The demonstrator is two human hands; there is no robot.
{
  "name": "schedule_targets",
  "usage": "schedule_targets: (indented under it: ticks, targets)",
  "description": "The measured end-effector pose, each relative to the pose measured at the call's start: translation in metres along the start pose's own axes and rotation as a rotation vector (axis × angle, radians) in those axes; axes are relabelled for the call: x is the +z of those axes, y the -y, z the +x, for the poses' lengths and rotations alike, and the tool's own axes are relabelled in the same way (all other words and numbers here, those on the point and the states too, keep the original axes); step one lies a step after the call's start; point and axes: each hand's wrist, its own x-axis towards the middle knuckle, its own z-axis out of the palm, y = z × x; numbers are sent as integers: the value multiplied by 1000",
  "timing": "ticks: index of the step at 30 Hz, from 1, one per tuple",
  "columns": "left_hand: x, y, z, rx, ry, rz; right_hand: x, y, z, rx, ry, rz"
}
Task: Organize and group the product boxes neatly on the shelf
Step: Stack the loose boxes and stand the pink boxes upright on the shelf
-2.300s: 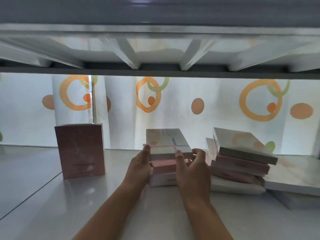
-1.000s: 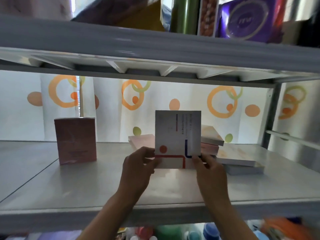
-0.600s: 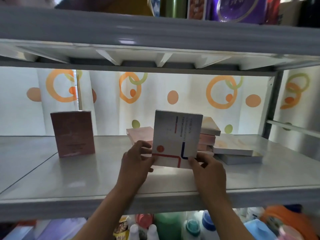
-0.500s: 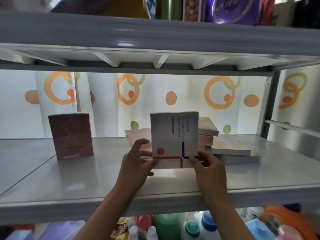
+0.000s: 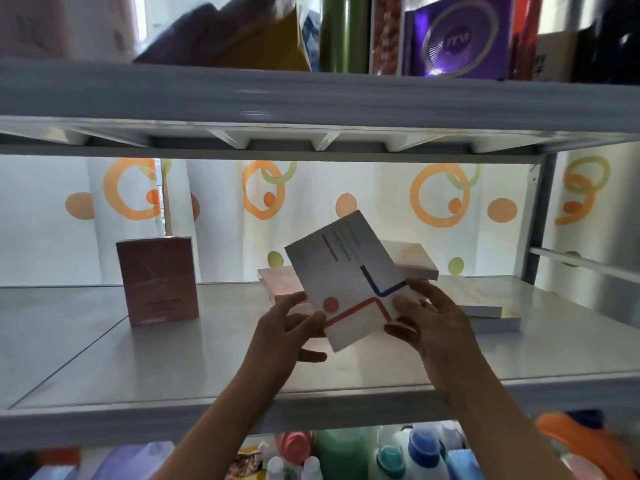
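A flat white box (image 5: 349, 278) with red and blue lines and an orange dot is tilted in the air above the grey shelf (image 5: 173, 368). My left hand (image 5: 287, 336) pinches its lower left edge and my right hand (image 5: 427, 323) grips its lower right corner. A pink box (image 5: 157, 280) stands upright at the left. Behind the held box lies a low pile of pink boxes (image 5: 280, 289), partly hidden. To the right, a white box (image 5: 415, 259) tops another stack, with flat white boxes (image 5: 485, 303) beside it.
The shelf above (image 5: 311, 95) hangs low and carries a purple box (image 5: 457, 34) and other goods. A metal upright (image 5: 540, 216) bounds the right side. Bottles (image 5: 415, 452) fill the level below. A curtain with orange rings hangs behind.
The white box was lifted off the middle stack and held upright in both hands; it is now tilted, its top leaning left. The view has pulled back from the shelf.
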Motion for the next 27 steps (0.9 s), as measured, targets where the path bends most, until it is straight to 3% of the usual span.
schedule_targets:
  ticks: [3, 7, 11, 14, 17, 20, 24, 27]
  targets:
    - [0, -6, -6, -1, 26, -43, 6, 5, -9, -43, -26, -106]
    - [1, 0, -15, 184, -68, 161, 12, 13, -23, -4, -75, -299]
    - [4, 14, -28, 501, -171, 500, 14, 21, -30, 324, 135, 354]
    - [14, 21, -39, 633, -139, 663, 15, 31, -38, 345, 145, 597]
    - [18, 24, -47, 649, -125, 721, 10, 33, -46, 294, 101, 556]
    - [23, 18, -61, 652, 11, 731, 0, 31, -58, 289, 20, 393]
    - [36, 5, -81, 486, 131, 655, -12, 36, -81, 297, 88, 329]
    - [47, 1, -98, 434, 231, 728, -16, 38, -105, 184, 87, 248]
